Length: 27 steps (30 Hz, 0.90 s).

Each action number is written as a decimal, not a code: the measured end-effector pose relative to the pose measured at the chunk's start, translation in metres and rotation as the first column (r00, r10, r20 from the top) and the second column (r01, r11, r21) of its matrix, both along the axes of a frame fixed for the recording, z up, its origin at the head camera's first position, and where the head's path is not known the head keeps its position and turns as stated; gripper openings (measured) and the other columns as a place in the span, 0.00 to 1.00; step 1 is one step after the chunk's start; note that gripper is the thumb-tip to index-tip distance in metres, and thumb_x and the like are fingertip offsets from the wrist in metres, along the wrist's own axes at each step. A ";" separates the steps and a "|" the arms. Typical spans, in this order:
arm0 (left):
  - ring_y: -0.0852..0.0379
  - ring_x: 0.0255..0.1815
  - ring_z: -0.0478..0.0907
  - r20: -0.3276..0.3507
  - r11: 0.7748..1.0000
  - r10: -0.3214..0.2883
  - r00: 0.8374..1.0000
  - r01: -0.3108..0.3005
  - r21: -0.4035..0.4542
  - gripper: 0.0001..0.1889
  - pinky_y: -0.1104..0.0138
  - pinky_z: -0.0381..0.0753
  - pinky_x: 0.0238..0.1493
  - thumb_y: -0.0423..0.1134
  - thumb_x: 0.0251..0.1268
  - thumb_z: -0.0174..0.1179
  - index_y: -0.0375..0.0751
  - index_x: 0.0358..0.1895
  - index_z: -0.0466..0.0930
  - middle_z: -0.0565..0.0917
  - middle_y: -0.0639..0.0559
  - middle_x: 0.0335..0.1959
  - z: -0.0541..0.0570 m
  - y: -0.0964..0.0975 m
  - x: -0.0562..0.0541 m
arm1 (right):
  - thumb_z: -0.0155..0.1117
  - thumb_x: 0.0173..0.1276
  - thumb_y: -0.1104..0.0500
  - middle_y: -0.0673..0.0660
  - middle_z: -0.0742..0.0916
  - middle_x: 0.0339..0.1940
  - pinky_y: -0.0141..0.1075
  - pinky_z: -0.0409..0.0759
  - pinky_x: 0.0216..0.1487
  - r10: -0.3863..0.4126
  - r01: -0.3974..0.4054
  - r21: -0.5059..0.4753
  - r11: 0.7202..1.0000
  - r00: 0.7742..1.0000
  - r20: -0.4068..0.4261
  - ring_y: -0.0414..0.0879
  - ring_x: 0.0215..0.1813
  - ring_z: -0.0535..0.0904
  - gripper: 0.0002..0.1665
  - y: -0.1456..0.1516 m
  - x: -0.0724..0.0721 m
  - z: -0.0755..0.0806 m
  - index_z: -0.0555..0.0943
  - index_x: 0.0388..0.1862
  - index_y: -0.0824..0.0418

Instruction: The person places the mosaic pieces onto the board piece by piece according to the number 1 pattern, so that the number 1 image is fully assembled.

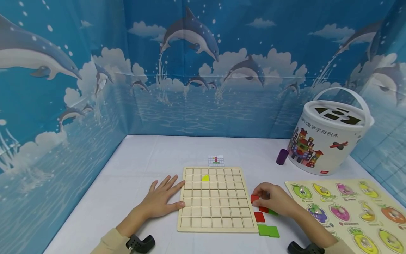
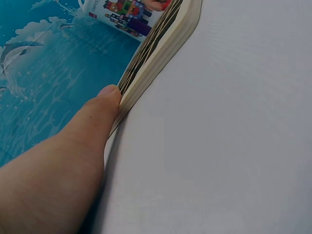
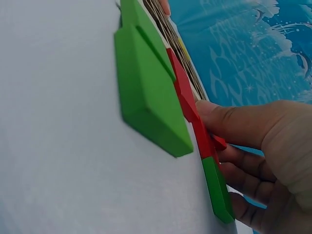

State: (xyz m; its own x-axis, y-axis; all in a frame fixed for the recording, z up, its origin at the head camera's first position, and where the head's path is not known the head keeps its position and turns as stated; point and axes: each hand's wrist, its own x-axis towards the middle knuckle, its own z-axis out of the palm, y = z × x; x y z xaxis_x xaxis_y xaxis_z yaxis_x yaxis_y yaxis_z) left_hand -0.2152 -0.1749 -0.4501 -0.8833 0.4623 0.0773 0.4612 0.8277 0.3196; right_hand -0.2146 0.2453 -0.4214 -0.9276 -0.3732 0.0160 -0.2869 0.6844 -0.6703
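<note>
L hand [image 1: 162, 201] is spread flat, thumb + index tip touching the L edge of a pale wooden square-grid board [image 1: 219, 212]. L wrist view has only its thumb, against the board's side; other fingers out of shot there.

R hand [image 1: 275, 198], just R of the board, pinches a small red square tile [image 1: 254, 199], partly covered by the fingers. Under/beside that hand: a second red tile [image 1: 263, 209] and a green tile [image 1: 273, 212], both partly hidden in head view; R wrist cam shows them end to end, w/ thickness head view doesn't give. Nearer the person: an uncovered red tile [image 1: 259, 217], then a green pair [image 1: 268, 231], overlapping or touching, can't tell which.

On the board, upper L area, sits a yellow corner-cut tile [image 1: 205, 178]; R wrist cam gets just a yellow sliver. Behind the board, a tiny gridded card [image 1: 216, 160], red/green print, details too small to read.

Farther R: dark purple cylinder [image 1: 282, 157] by a white plastic lidded bucket [image 1: 330, 137]; cream fruit-picture sheet [image 1: 344, 201], cut off at frame edge.
</note>
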 end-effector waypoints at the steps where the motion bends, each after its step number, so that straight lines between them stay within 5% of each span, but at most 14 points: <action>1: 0.44 0.78 0.43 -0.001 1.000 0.001 1.000 -0.001 -0.002 0.41 0.35 0.37 0.68 0.71 0.64 0.48 0.58 0.77 0.55 0.52 0.49 0.78 0.000 0.000 0.000 | 0.75 0.59 0.51 0.48 0.79 0.31 0.31 0.73 0.35 -0.006 0.006 0.000 1.000 1.000 0.005 0.46 0.37 0.72 0.15 0.000 0.000 0.000 0.82 0.39 0.55; 27: 0.44 0.78 0.43 -0.001 1.000 0.011 1.000 -0.011 -0.015 0.41 0.35 0.36 0.68 0.71 0.64 0.48 0.58 0.77 0.56 0.53 0.49 0.78 0.000 0.001 -0.001 | 0.69 0.66 0.55 0.52 0.78 0.28 0.31 0.73 0.34 -0.018 0.026 -0.102 0.994 0.997 0.079 0.48 0.36 0.74 0.09 0.001 -0.002 0.000 0.79 0.38 0.57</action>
